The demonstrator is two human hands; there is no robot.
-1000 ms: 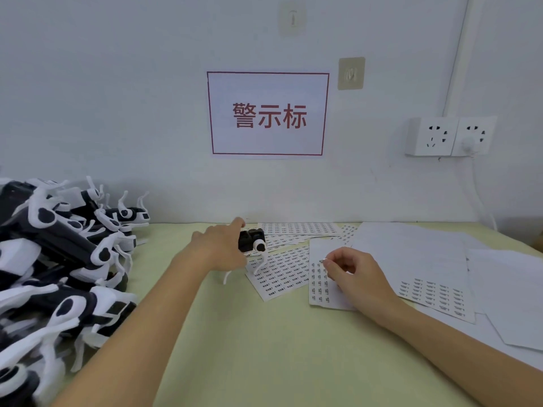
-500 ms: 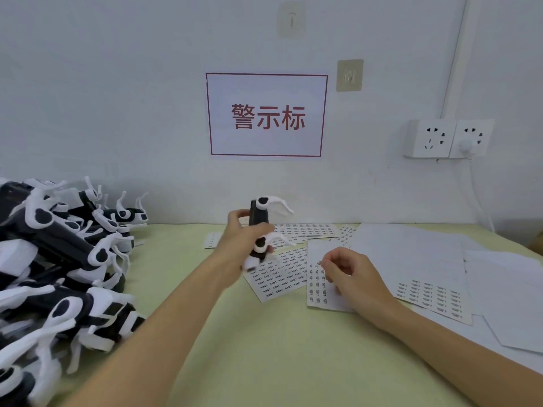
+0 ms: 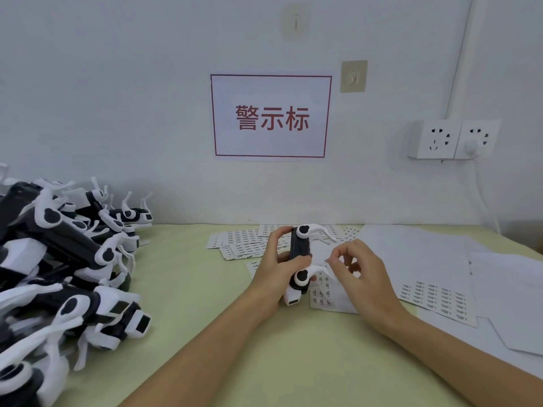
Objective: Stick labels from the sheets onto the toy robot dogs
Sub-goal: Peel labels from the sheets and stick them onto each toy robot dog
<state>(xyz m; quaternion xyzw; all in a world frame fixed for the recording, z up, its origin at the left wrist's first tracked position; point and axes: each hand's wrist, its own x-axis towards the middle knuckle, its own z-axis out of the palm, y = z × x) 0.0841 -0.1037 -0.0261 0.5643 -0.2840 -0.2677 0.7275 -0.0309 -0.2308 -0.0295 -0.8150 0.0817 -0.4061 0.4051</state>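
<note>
One dog [image 3: 299,259] gripped in left hand [image 3: 276,271], mid-table.
Right hand [image 3: 358,274] pinching one label [image 3: 326,260] beside it; several sheets [image 3: 432,298] right, dog pile [image 3: 64,268] left, too tangled to count.

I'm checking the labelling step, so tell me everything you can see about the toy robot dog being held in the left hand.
The toy robot dog looks like glossy moulded plastic: a black body with white legs joined at round white hubs with black centres, and a white block at its near end. It is held above the table, turned on end, legs pointing right. The left hand grips its body, fingers curled round it. The right hand is close beside its legs, pinching something small, probably a label. Whether a label is already on it cannot be seen.
</note>
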